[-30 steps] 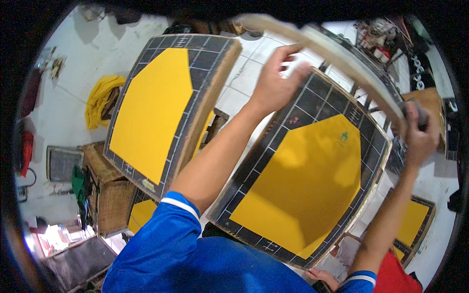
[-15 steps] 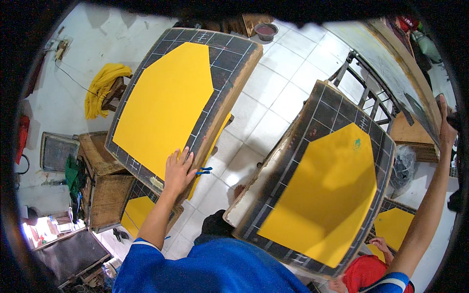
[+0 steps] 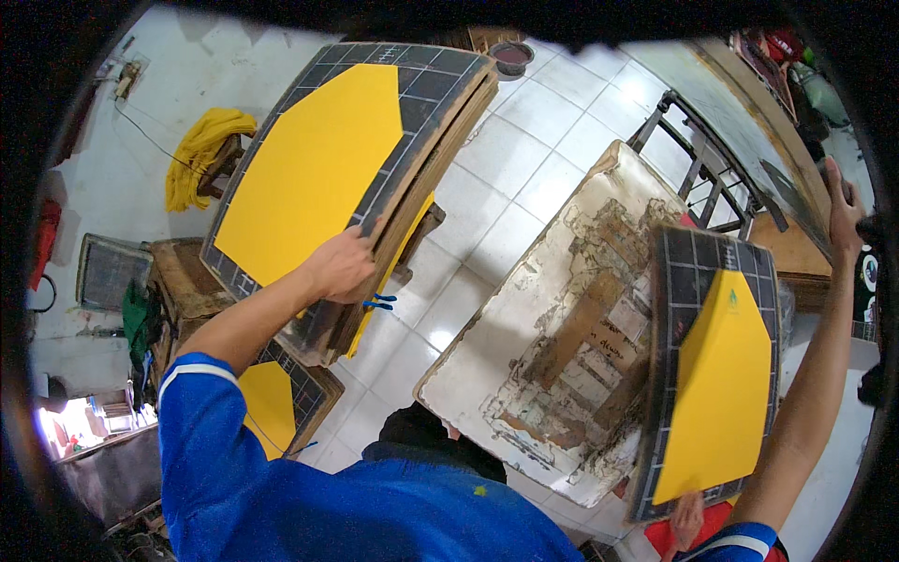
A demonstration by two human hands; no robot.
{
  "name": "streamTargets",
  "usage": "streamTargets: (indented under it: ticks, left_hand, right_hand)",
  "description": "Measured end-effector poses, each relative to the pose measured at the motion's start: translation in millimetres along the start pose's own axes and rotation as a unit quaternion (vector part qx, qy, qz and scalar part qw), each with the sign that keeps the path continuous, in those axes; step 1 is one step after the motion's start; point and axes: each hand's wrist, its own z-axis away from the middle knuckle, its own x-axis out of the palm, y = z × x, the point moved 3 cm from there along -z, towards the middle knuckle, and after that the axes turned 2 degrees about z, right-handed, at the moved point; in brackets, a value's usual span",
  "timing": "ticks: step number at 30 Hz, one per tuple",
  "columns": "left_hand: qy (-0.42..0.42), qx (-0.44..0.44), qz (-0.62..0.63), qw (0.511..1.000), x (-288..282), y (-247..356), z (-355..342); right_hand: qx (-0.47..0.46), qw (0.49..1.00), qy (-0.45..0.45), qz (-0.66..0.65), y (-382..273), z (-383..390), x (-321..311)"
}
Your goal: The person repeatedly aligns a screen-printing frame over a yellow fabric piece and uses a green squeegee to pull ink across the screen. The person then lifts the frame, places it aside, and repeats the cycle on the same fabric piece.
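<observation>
- The left board (image 3: 433,86), black with a white grid and bearing a yellow sheet (image 3: 314,169), lies on top of a stack of similar boards (image 3: 405,220), at the person's left.
- The left hand (image 3: 342,264) rests at this board's long inner edge, its fingers drawn in narrow and bent; I cannot tell whether they grip the edge, as their undersides are hidden.
- The right hand (image 3: 845,220) is well apart from it, at the far right, fingers bent around the lower corner of a framed panel (image 3: 726,103), holding it; a dark item, too unclear to name, sits against these fingers.
- The panel stands tilted above a black metal frame (image 3: 716,142).
- Between the two arms is a worn white slab (image 3: 501,342), its surface peeling in brown patches.
- Over the slab's right side a second grid-marked board (image 3: 665,267) is tilted, with a yellow sheet bearing a small green print.
- A co-worker's hand (image 3: 688,518) is at that board's lower edge, beside a red garment (image 3: 663,539).
- Farther out are white floor tiles (image 3: 520,192), a round bowl (image 3: 512,56) and a yellow cloth bundle (image 3: 197,159).
</observation>
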Motion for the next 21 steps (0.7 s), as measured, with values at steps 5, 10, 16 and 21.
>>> streamTargets:
  ticks: [5, 10, 16, 21]
  left_hand:
    - [0.122, -0.024, 0.061, 0.990, -67, 90, -90]
    - [0.116, 0.094, 0.568, 0.810, -45, 205, -112]
    - [0.423, -0.609, 0.320, 0.590, 107, 116, 130]
    - [0.162, -0.666, 0.421, 0.594, 168, 156, 239]
  right_hand:
    - [0.050, 0.997, -0.006, 0.055, -30, 27, -11]
    - [0.065, 0.998, -0.007, 0.007, -53, 46, -22]
    - [0.051, 0.999, -0.005, 0.011, -58, 54, -21]
    - [0.043, 0.998, -0.028, 0.019, -29, 50, -1]
